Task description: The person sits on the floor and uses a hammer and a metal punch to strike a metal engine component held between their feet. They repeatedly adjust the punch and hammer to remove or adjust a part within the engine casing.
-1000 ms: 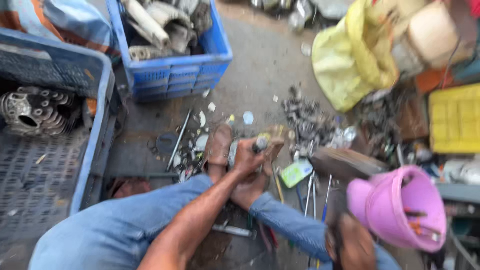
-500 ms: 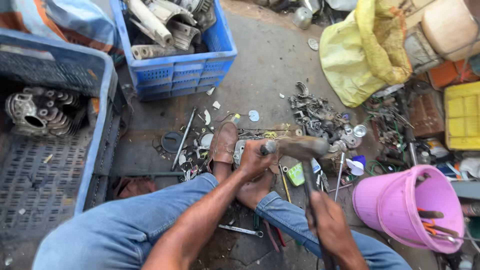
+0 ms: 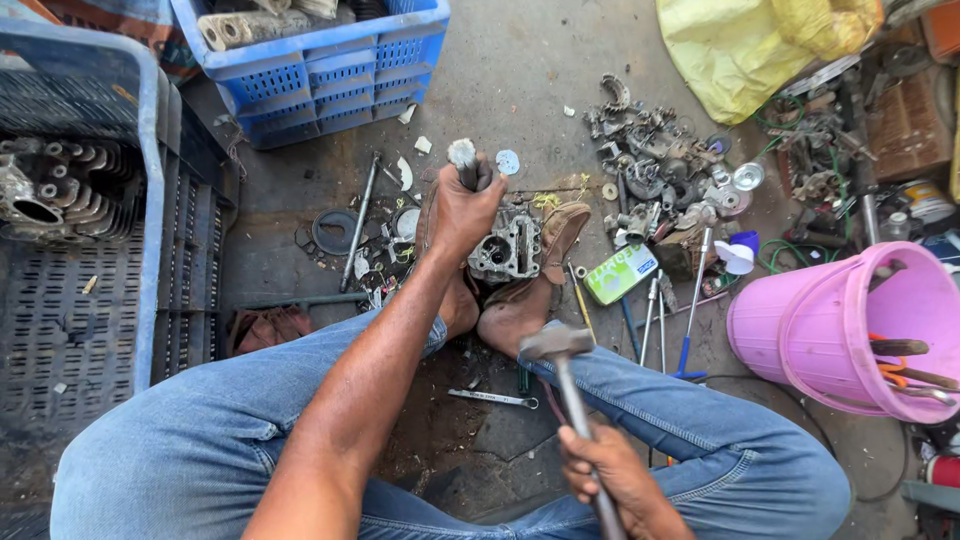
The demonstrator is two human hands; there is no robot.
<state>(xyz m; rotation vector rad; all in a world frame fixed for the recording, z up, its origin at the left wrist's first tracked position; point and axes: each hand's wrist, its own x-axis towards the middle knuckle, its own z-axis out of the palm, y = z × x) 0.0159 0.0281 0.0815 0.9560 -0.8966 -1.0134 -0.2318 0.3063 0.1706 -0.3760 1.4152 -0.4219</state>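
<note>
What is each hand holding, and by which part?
Left hand grips a metal punch around its shaft, just below the top. Right hand holds a hammer low on its handle.

The scene is lit evenly by soft, diffuse daylight; no single source can be made out. Shadows are faint and short, gathered beneath the bent legs and just below the left hand [image 3: 462, 212], where the ground is darkened. Colours are rendered strongly: the pink bucket [image 3: 850, 330], well to the right of the right hand [image 3: 610, 478], is seen bright but not burnt out. A slight glare is shown on the yellow bag [image 3: 750, 50] far above that hand. The hammer [image 3: 560, 350] held in the right hand is slightly softened by blur at its head. Wide-angle bending is noticed toward the edges, where the blue crate [image 3: 150, 180] left of the left hand appears curved. The centre is kept sharp.
</note>
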